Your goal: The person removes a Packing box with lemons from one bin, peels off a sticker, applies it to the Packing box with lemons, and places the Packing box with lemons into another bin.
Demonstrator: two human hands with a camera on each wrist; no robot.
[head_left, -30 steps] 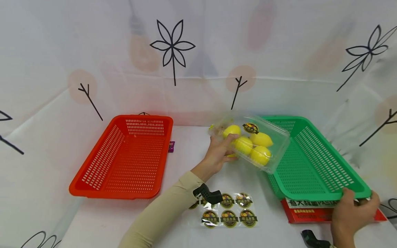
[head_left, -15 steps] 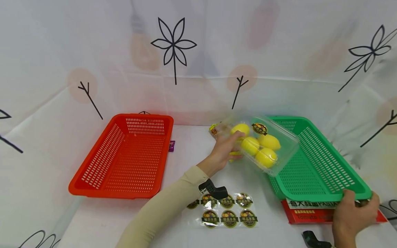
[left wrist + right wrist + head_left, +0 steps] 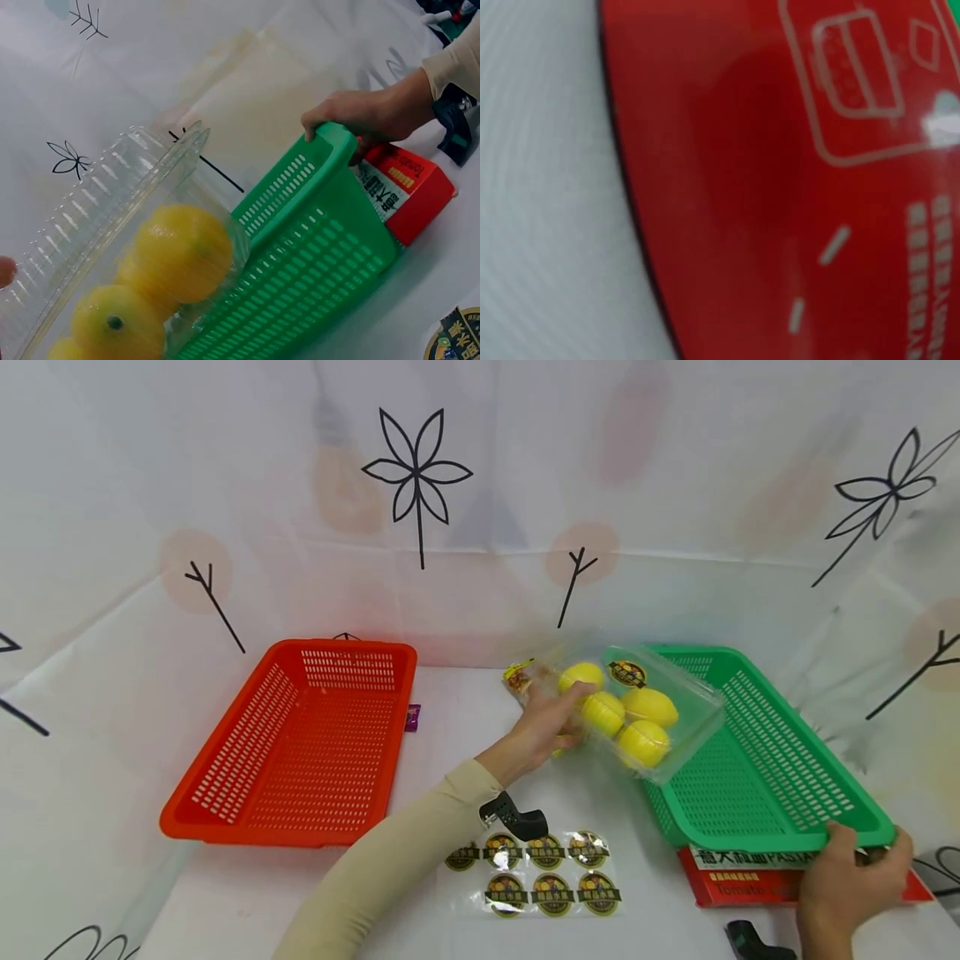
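Left hand: the left hand point(image 3: 551, 722) grips the near-left end of the clear box point(image 3: 637, 710), thumb curled over the top and fingers underneath
Clear box: it is held off the table, tilted, and reaches away from the hand to the right, its far end hanging over the left rim of the green basket point(image 3: 757, 760)
Lemons: yellow lemons point(image 3: 622, 718) lie inside the box, just past the thumb; the left wrist view shows them point(image 3: 161, 277) pressed against the ribbed wall of the box point(image 3: 97, 217)
Right hand: the right hand point(image 3: 855, 872) curls its fingers over the near right corner of the green basket's rim and holds it; the left wrist view shows the same hold point(image 3: 367, 116)
Red carton: a flat red carton point(image 3: 738, 881) lies under the near edge of the green basket, beside the right hand
Orange basket: the orange basket point(image 3: 300, 743) stands well apart to the left
Stickers: a sheet of round stickers point(image 3: 551, 877) lies on the white table point(image 3: 465, 710) below the left forearm
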